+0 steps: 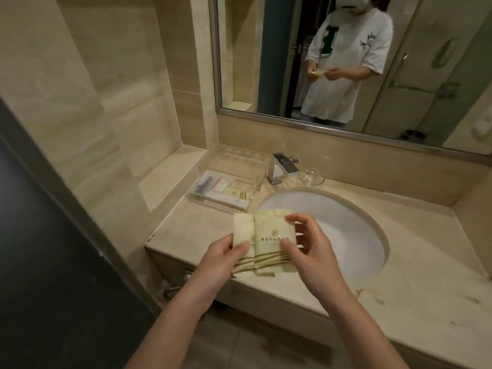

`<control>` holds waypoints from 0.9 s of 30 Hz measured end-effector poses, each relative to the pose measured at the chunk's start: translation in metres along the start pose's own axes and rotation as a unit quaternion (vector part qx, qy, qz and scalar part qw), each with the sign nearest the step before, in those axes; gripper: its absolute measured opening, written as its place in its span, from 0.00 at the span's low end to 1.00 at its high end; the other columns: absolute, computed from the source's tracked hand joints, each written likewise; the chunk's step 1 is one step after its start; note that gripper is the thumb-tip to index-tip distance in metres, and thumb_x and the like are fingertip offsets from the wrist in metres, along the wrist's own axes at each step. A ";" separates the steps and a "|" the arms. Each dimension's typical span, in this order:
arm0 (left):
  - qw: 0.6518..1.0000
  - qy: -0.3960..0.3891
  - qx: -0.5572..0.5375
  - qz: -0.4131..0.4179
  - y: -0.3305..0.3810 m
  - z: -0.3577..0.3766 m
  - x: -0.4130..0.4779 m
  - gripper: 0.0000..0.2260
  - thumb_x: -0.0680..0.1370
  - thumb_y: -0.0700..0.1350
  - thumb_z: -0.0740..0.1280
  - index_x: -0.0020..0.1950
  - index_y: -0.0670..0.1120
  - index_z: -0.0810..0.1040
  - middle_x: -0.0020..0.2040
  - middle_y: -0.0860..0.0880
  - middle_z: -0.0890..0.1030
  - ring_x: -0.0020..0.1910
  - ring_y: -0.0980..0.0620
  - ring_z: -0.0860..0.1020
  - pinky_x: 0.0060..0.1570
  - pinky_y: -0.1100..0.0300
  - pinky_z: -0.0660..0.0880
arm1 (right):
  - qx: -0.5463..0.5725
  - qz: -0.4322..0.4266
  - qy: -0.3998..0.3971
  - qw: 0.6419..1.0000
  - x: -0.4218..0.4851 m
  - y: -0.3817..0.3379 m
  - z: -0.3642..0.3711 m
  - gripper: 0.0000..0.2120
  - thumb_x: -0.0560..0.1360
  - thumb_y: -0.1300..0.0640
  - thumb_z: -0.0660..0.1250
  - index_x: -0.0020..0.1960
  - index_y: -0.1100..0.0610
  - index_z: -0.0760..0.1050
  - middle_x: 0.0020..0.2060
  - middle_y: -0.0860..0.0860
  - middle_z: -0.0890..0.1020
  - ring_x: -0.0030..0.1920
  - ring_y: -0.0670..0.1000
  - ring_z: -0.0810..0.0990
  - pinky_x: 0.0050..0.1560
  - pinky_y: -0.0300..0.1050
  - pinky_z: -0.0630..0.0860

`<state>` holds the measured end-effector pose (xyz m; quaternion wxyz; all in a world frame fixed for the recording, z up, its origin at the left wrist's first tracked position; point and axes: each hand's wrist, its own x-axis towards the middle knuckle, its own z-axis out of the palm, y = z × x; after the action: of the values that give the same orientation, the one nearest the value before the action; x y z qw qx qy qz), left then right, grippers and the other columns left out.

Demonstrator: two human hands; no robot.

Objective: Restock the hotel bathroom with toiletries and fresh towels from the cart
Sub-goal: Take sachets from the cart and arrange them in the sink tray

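A wide mirror [346,62] hangs over the beige counter [399,275] with its white sink [332,222]. At the back left sits a clear tray [239,161] holding wrapped toiletries. Above the counter's front edge, left of the sink, are fanned packets [266,246]: pale yellow-green, with a flower logo, printed characters and olive stripes low down. The left hand [218,262] pinches the left one under its thumb; the right hand [311,251] pinches the front one between thumb and fingers.
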<state>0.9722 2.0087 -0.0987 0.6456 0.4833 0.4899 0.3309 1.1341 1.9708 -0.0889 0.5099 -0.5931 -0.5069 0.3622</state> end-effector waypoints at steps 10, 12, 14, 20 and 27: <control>1.000 0.016 -0.003 0.007 0.010 -0.031 0.115 0.08 0.76 0.41 0.67 0.54 0.49 0.79 0.47 0.51 0.85 0.47 0.54 0.83 0.47 0.58 0.79 | -0.069 0.046 -0.047 0.995 0.105 0.038 0.036 0.22 0.73 0.63 0.68 0.62 0.45 0.70 0.53 0.44 0.76 0.44 0.48 0.79 0.41 0.41 0.80; 1.000 0.027 -0.008 0.000 0.012 -0.043 0.145 0.07 0.76 0.39 0.66 0.52 0.48 0.80 0.45 0.50 0.85 0.45 0.53 0.83 0.46 0.58 0.80 | -0.073 0.064 -0.051 0.994 0.133 0.046 0.049 0.23 0.73 0.63 0.68 0.62 0.42 0.70 0.51 0.47 0.78 0.42 0.51 0.80 0.43 0.45 0.80; 0.999 0.039 -0.010 -0.017 0.012 -0.055 0.173 0.06 0.76 0.39 0.66 0.50 0.49 0.80 0.43 0.50 0.85 0.43 0.53 0.83 0.43 0.60 0.80 | -0.082 0.076 -0.052 0.992 0.159 0.054 0.063 0.23 0.73 0.64 0.68 0.60 0.41 0.70 0.48 0.45 0.78 0.41 0.51 0.80 0.44 0.47 0.80; 0.996 0.048 0.039 -0.059 0.006 -0.090 0.255 0.06 0.78 0.40 0.64 0.46 0.50 0.78 0.46 0.47 0.84 0.44 0.52 0.82 0.44 0.59 0.78 | -0.113 0.126 -0.041 0.985 0.225 0.080 0.092 0.23 0.75 0.65 0.65 0.66 0.48 0.69 0.47 0.40 0.76 0.41 0.45 0.78 0.42 0.35 0.76; 0.977 0.069 0.197 -0.042 -0.007 -0.122 0.362 0.18 0.78 0.39 0.63 0.67 0.46 0.65 0.66 0.47 0.73 0.50 0.51 0.78 0.40 0.61 0.79 | -0.133 0.195 -0.012 0.972 0.273 0.114 0.103 0.26 0.76 0.67 0.63 0.70 0.49 0.65 0.56 0.47 0.76 0.44 0.44 0.80 0.45 0.38 0.78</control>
<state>0.9648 2.3687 -0.2253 0.5159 0.5560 0.6087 0.2328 1.1241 2.2643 -0.1980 0.3397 -0.7386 -0.4313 0.3912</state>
